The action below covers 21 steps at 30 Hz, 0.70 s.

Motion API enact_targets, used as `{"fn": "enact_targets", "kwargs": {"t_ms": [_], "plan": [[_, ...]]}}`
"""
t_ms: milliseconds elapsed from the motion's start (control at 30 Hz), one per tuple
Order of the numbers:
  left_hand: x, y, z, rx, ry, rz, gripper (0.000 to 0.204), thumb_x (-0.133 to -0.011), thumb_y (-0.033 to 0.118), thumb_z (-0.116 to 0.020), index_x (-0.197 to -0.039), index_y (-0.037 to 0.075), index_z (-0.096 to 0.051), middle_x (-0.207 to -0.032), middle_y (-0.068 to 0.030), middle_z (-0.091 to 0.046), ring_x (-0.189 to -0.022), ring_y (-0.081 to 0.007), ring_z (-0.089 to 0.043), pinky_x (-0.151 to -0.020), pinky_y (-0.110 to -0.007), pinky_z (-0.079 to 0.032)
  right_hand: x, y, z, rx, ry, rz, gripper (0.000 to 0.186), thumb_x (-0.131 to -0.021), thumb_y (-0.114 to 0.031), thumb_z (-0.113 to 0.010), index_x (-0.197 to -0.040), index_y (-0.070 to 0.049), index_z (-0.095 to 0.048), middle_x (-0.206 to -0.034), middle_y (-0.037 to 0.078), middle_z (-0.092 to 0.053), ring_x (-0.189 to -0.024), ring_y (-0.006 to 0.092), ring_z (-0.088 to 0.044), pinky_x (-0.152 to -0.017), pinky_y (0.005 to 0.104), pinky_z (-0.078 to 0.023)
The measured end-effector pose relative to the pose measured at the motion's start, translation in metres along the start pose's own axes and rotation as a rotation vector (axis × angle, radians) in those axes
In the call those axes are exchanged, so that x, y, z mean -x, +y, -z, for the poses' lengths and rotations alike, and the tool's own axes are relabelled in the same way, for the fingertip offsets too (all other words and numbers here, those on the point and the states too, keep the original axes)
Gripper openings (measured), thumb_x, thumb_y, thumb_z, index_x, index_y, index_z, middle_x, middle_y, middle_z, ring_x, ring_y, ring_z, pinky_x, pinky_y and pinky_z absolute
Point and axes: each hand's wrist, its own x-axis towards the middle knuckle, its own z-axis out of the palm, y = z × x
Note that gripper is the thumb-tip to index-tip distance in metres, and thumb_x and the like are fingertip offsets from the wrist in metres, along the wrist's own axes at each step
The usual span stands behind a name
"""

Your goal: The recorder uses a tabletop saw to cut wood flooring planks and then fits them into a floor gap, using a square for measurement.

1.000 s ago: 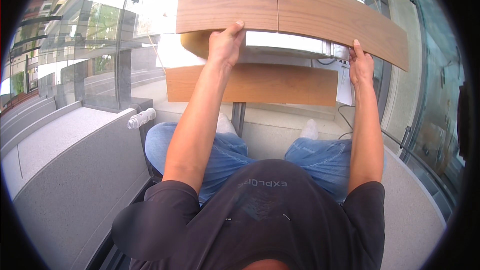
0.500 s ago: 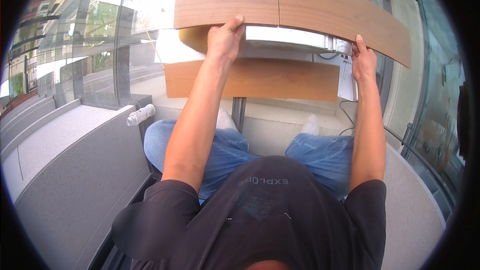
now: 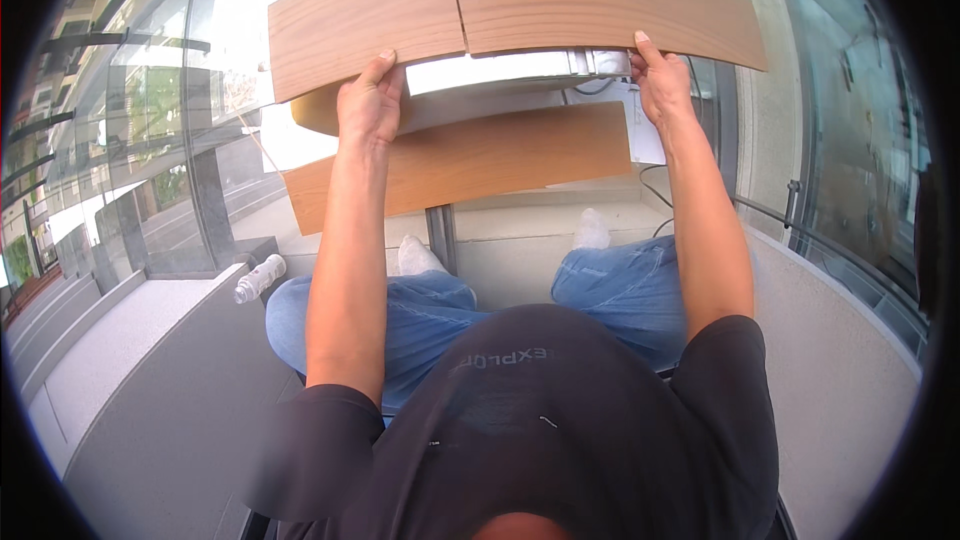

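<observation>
My left hand [image 3: 373, 100] grips the lower edge of a short brown wood-grain plank [image 3: 365, 25], thumb on its face and fingers behind. A longer plank [image 3: 610, 0] of the same grain sits end to end with it, a thin dark seam between them. By its lower edge my right hand [image 3: 660, 80] holds this longer plank, also with the thumb in front; its other fingers are partly hidden. Below both lies another wood-grain board [image 3: 510, 155], partly behind my left forearm. A yellowish curved piece [image 3: 318, 110] shows under the short plank, beside my left hand.
A silvery-white box-like thing [image 3: 490, 70] lies behind the held planks, with white paper [image 3: 645, 135] to its right. A dark cable [image 3: 655, 190] hangs near my right forearm. At left a clear bottle [image 3: 260, 278] rests on a grey ledge [image 3: 170, 380]. Glass panes [image 3: 150, 150] stand on both sides.
The whole view has shifted and tilted, so the planks and boards appear further left. The seam between the held planks looks slightly wider. Both hands keep their grip.
</observation>
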Motion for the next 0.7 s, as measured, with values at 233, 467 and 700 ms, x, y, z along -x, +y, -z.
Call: {"fn": "enact_targets", "kwargs": {"t_ms": [233, 467, 700], "plan": [[-0.017, 0.068, 0.004, 0.011, -0.184, -0.36, 0.039, -0.09, -0.004, -0.066, -0.126, 0.003, -0.052, -0.122, -0.0106, -0.06, -0.111, -0.0215, -0.061, -0.101, -0.034, -0.053, -0.04, -0.09, 0.034, -0.114, -0.128, 0.066, 0.026, -0.095, -0.016, -0.065, -0.115, 0.0, -0.058, -0.106, 0.008, -0.065, -0.095, 0.0207, -0.063, -0.089, 0.0384, -0.052], [0.052, 0.246, 0.041, -0.024, -0.444, -0.654, 0.04, -0.103, 0.02, -0.054, -0.137, 0.001, -0.05, -0.14, -0.0137, -0.055, -0.128, -0.0252, -0.053, -0.112, -0.042, -0.042, -0.154, -0.146, 0.099, 0.299, 0.042, 0.011, 0.039, -0.097, -0.022, -0.059, -0.124, 0.006, -0.058, -0.115, 0.015, -0.067, -0.107, 0.0242, -0.064, -0.097, 0.0374, -0.049], [0.169, 0.271, 0.128, -0.241, 0.341, -0.785, 0.054, -0.107, 0.035, -0.043, -0.15, 0.004, -0.034, -0.152, -0.0162, -0.041, -0.138, -0.0341, -0.042, -0.116, -0.054, -0.034, -0.264, 0.015, 0.139, 0.621, 0.089, 0.214, 0.052, -0.094, -0.025, -0.061, -0.133, 0.008, -0.056, -0.128, 0.019, -0.064, -0.117, 0.0244, -0.061, -0.098, 0.0349, -0.048]]}}
